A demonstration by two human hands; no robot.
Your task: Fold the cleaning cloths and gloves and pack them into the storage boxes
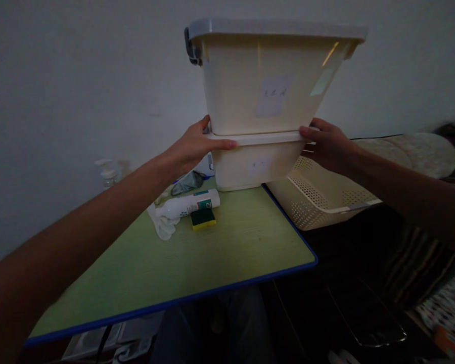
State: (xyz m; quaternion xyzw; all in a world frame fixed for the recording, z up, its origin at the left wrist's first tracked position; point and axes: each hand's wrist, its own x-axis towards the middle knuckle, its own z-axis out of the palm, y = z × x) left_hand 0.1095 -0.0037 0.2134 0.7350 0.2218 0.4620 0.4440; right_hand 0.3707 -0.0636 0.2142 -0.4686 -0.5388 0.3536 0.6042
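Two cream plastic storage boxes are stacked at the back of the green table (227, 258). The upper storage box (235, 86) is larger, with a pale lid, a grey latch at its left and a paper label. Under it, the lower storage box (235, 167) carries a smaller label and a pale lid. My left hand (200, 144) grips the left end of the lower box's lid, thumb along the rim. At the right end, my right hand (328, 141) is closed on the same lid, its thumb at the rim and fingers partly hidden.
A white bottle (185, 203) lies beside a green and yellow sponge (203, 219) and white gloves (163, 226). Behind them are a grey cloth item (188, 183) and a pump bottle (108, 173). A perforated cream basket (311, 199) stands past the table's right edge.
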